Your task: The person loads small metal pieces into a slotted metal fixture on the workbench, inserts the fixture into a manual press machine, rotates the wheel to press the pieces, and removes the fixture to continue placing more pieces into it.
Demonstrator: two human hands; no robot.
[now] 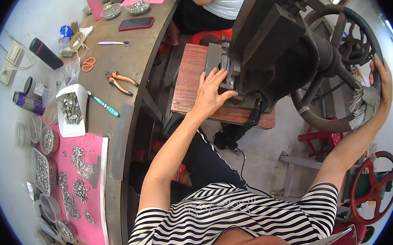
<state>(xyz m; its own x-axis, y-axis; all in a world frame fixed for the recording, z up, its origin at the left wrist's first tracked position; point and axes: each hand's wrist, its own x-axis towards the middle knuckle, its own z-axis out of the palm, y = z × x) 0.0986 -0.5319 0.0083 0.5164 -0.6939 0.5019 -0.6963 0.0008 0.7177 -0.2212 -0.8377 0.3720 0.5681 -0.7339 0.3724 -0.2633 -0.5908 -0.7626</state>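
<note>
My left hand lies with its fingers stretched out and thumb apart. Its fingertips reach the metal fixture on the bed of a dark hand press. Any small part under those fingertips is hidden. On the right, my right hand is closed round the rim of the press's large handwheel. A grey frayed cloth is wrapped on the rim just below that hand. The press stands on a reddish wooden board.
Along the left runs a workbench with a pink mat, small metal parts, a white scoop tray, pliers, scissors and a phone. Another person sits beyond. A red handwheel stands at lower right.
</note>
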